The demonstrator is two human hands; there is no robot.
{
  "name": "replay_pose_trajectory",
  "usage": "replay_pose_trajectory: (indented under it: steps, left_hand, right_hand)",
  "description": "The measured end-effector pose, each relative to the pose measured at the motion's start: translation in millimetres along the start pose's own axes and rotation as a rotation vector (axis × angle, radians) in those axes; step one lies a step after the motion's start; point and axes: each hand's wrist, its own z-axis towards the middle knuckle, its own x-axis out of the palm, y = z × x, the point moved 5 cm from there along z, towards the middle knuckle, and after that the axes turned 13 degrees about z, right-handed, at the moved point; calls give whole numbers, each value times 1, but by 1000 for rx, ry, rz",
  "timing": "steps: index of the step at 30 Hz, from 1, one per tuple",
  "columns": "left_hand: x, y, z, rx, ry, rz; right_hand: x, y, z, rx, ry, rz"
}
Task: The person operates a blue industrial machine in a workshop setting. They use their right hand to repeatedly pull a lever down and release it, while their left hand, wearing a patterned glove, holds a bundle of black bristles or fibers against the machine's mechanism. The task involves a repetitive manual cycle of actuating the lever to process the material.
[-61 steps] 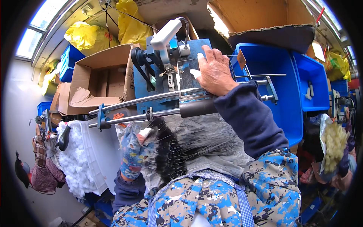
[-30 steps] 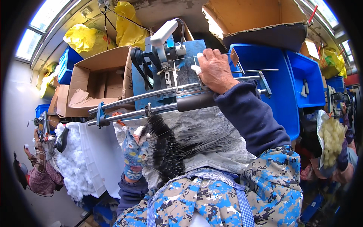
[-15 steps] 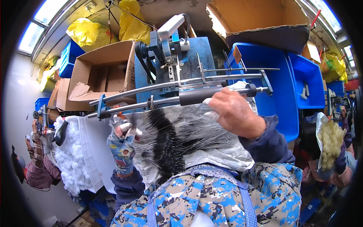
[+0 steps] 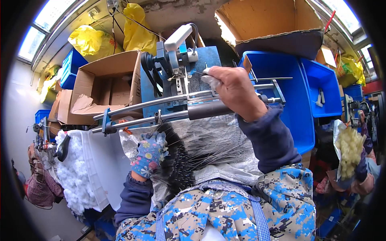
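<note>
A blue machine (image 4: 177, 68) with a white handle on top stands in front of me, with two long steel rails (image 4: 161, 106) running across it. My right hand (image 4: 233, 90) is up at the machine, fingers closed on a small white tuft pressed to its working point. My left hand (image 4: 149, 154), in a flowered glove, grips a bundle of thin wire stems (image 4: 201, 148) with black ends. The bundle lies across a clear plastic sheet (image 4: 225, 136) on my lap.
Blue plastic bins (image 4: 297, 96) stand at the right. Open cardboard boxes (image 4: 108, 86) sit at the left and one hangs overhead. A white crate of white fluff (image 4: 76, 172) is at lower left. Yellow bags (image 4: 92, 40) lie behind. Another person holds pale fluff (image 4: 350, 148) at far right.
My right hand came down to the wire bundle half a second ago and has gone back up to the machine with a white tuft. The gloved left hand stayed on the bundle.
</note>
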Motion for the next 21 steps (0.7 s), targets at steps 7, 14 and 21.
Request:
replay_pose_trajectory:
  steps: [7, 14, 21]
  left_hand:
    - [10, 10, -3, -443, 201, -1116]
    - [-8, 11, -3, -135, 116, -455]
    - [10, 7, 3, -38, 78, -201]
  right_hand:
    - [49, -85, 32, 14, 97, -757]
    - [60, -92, 35, 75, 156, -746]
    - [60, -98, 36, 73, 141, -689]
